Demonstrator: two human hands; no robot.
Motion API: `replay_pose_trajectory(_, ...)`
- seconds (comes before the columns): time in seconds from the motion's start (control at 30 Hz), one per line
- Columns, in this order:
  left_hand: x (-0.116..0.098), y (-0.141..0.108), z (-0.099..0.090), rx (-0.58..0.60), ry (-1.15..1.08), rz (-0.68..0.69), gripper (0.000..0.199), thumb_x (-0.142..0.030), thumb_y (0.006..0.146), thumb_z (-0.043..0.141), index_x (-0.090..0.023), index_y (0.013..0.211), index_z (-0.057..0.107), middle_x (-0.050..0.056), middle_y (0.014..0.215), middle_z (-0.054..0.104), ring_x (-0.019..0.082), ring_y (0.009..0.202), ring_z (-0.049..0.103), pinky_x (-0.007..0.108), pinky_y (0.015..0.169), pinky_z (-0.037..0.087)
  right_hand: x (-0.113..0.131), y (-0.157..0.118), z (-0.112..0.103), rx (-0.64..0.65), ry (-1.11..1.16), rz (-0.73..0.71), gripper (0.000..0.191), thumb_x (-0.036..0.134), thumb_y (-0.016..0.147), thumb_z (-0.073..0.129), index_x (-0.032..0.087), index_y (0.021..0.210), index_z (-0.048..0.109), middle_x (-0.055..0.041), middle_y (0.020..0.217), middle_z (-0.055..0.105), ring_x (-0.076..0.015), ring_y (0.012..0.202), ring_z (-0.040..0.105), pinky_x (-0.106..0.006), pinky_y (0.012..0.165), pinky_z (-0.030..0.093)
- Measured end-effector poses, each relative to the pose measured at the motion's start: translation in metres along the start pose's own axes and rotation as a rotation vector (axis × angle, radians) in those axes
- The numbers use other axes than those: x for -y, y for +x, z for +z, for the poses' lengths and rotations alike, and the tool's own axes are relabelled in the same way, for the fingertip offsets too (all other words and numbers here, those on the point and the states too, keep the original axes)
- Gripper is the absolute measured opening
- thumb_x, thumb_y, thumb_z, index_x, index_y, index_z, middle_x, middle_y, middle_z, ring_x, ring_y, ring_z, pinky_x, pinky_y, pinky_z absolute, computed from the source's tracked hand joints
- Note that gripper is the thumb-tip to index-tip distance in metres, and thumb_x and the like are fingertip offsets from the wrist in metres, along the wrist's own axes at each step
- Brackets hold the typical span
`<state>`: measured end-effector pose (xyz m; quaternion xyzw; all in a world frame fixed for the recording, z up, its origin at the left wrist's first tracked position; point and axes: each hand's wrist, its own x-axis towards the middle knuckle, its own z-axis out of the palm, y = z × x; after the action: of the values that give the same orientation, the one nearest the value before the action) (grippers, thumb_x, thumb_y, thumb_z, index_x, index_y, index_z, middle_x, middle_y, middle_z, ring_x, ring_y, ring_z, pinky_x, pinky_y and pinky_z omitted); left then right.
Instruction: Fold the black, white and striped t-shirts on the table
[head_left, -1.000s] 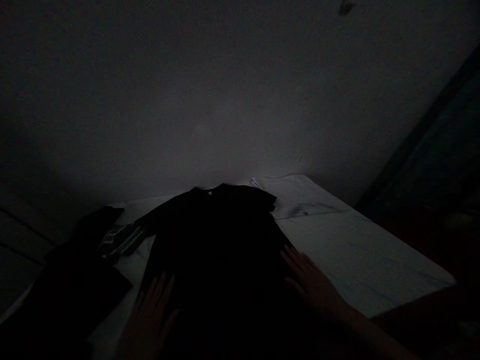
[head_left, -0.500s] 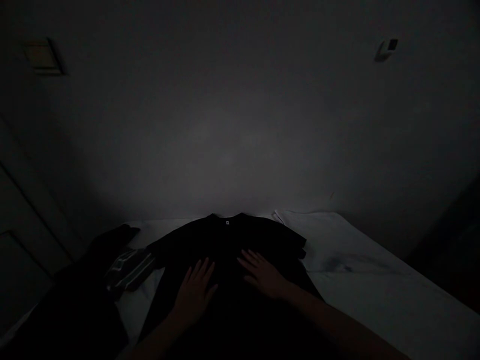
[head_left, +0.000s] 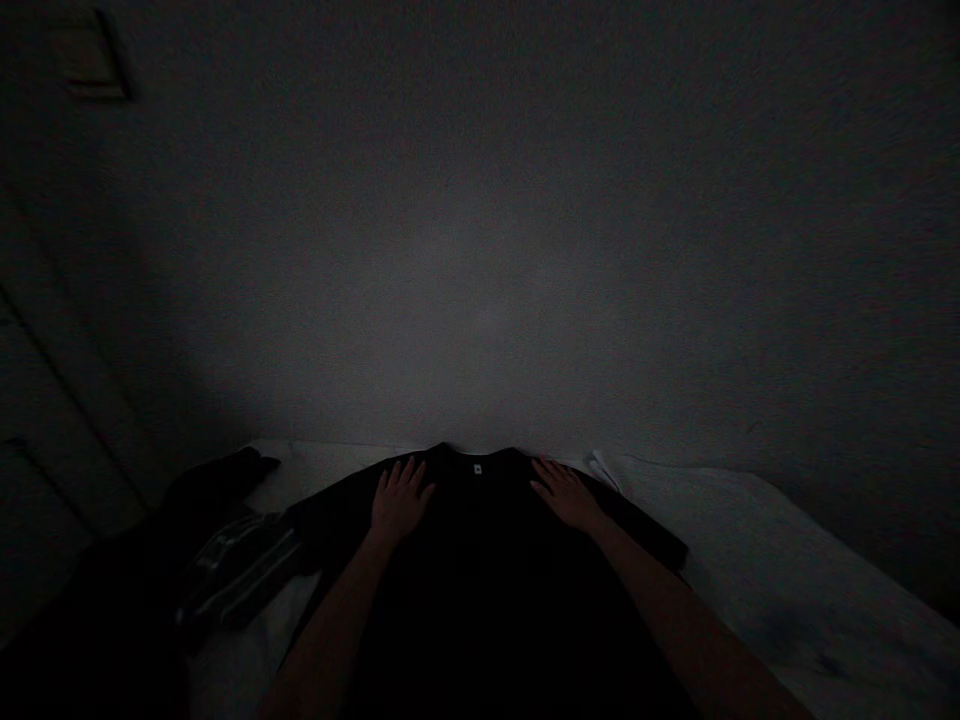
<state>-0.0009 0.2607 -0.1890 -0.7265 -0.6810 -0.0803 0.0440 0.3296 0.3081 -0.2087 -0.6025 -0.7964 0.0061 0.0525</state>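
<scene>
A black T-shirt (head_left: 480, 580) lies spread out, its collar towards the wall and a small white label inside the neck. Flat on its left shoulder area rests my left hand (head_left: 401, 502), fingers spread. My right hand (head_left: 567, 494) lies on the opposite shoulder, also with its fingers apart. Neither hand grips the cloth. The shirt's lower part runs out of view at the bottom, and darkness hides its folds.
Beneath the shirt is a pale sheet-covered surface (head_left: 697, 510) with a dark smudge at the right. Striped cloth (head_left: 240, 570) and a dark garment (head_left: 112, 600) lie at the left. A grey wall (head_left: 480, 250) stands behind, with a framed thing (head_left: 88, 55) upper left.
Both hands have slid up the shirt from its chest to its shoulders and lie farther apart. The view has tilted down slightly, and the small wall fitting at upper right has left it.
</scene>
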Motion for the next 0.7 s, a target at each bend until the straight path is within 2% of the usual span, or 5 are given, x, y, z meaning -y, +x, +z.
replay_pose_trajectory(0.13, 0.009, -0.005, -0.003, 0.022, -0.042, -0.035, 0.059, -0.051, 0.101, 0.029, -0.025, 0.153, 0.037, 0.007, 0.161, 0.03, 0.031, 0.149, 0.027, 0.056, 0.12, 0.022, -0.008, 0.003, -0.007, 0.029, -0.084, 0.01, 0.061, 0.042, 0.1, 0.03, 0.015, 0.154, 0.036, -0.0136, 0.161, 0.029, -0.0278, 0.147, 0.03, -0.05, 0.119, 0.025)
replay_pose_trajectory(0.27, 0.016, -0.023, -0.02, 0.077, -0.032, -0.067, 0.058, -0.046, 0.1, 0.034, -0.017, 0.15, 0.043, 0.013, 0.159, 0.035, 0.033, 0.148, 0.029, 0.054, 0.119, 0.023, 0.035, 0.007, -0.032, -0.011, -0.12, 0.02, 0.045, 0.025, 0.093, 0.047, 0.007, 0.132, 0.062, -0.0249, 0.145, 0.051, -0.0386, 0.138, 0.044, -0.059, 0.114, 0.028)
replay_pose_trajectory(0.37, 0.031, -0.062, -0.035, 0.05, 0.017, -0.049, 0.052, -0.035, 0.097, 0.044, -0.011, 0.142, 0.05, 0.018, 0.155, 0.04, 0.034, 0.145, 0.034, 0.049, 0.119, 0.026, 0.091, 0.014, -0.045, -0.034, -0.046, -0.117, 0.037, 0.018, 0.092, 0.048, 0.011, 0.124, 0.067, -0.0208, 0.142, 0.055, -0.033, 0.132, 0.051, -0.048, 0.112, 0.035)
replay_pose_trajectory(0.53, 0.059, -0.16, -0.063, -0.032, 0.029, -0.137, 0.039, -0.028, 0.091, 0.053, -0.013, 0.126, 0.058, 0.017, 0.134, 0.058, 0.032, 0.125, 0.052, 0.044, 0.102, 0.042, 0.212, 0.034, -0.04, 0.007, 0.158, -0.38, 0.033, 0.02, 0.094, 0.054, 0.022, 0.126, 0.065, -0.0086, 0.134, 0.064, -0.0223, 0.123, 0.059, -0.035, 0.104, 0.045)
replay_pose_trajectory(0.7, 0.074, -0.228, -0.082, 0.117, -0.001, -0.325, 0.035, -0.039, 0.092, 0.053, -0.013, 0.114, 0.062, 0.017, 0.118, 0.063, 0.031, 0.111, 0.058, 0.042, 0.094, 0.045, 0.327, 0.057, -0.029, 0.074, 0.282, -0.523, 0.037, 0.015, 0.092, 0.061, 0.018, 0.128, 0.061, -0.0121, 0.136, 0.06, -0.0229, 0.124, 0.057, -0.037, 0.104, 0.045)
